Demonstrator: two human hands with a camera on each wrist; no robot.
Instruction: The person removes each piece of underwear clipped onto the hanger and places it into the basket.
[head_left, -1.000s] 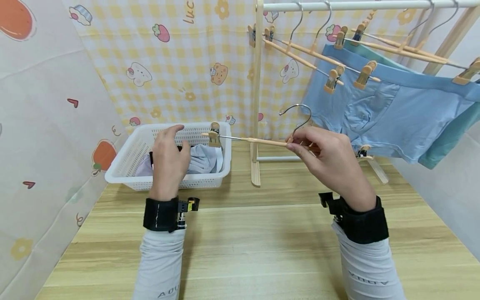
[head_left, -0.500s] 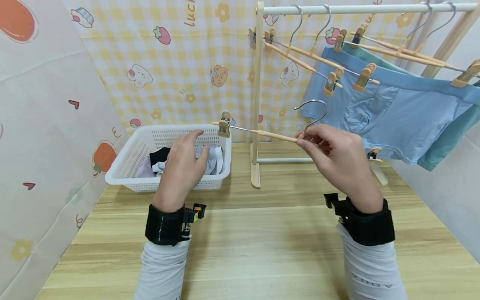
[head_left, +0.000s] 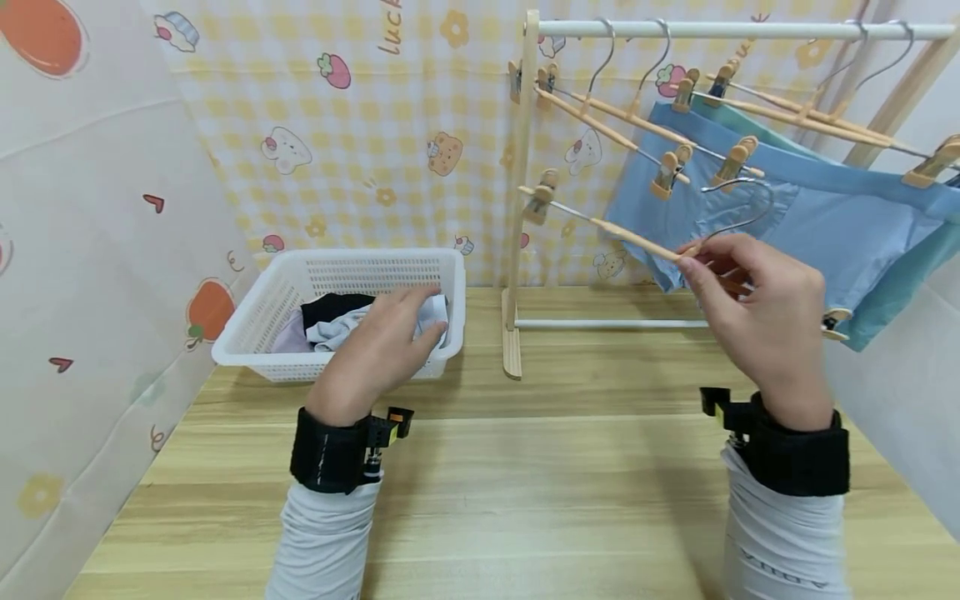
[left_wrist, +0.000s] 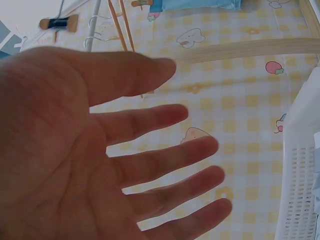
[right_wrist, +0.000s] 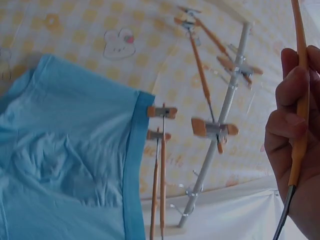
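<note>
My right hand (head_left: 772, 321) pinches a clip hanger (head_left: 637, 240) near the base of its metal hook, in front of the clothes rack. The visible clip (head_left: 538, 198) on its left end bears no garment; in the right wrist view the fingers (right_wrist: 287, 125) wrap the hanger's bar. My left hand (head_left: 378, 354) is over the near right part of a white basket (head_left: 225, 357), fingers spread and nothing in the palm in the left wrist view. Folded garments lie in the basket: black (head_left: 330, 308), pale grey-blue (head_left: 337, 329) and lilac (head_left: 291, 335), partly hidden by the left hand.
A wooden rack with a white rail (head_left: 697, 30) stands at the back right. Blue boxer briefs (head_left: 810, 192) and a teal garment (head_left: 873, 321) hang there by clips; two bare hangers (head_left: 592, 121) hang left of them. A patterned curtain (head_left: 360, 125) lines the back.
The right hand has carried the hanger to the right, away from the basket, and the hanger has tilted, its left end higher. My left hand has moved rightward over the basket.
</note>
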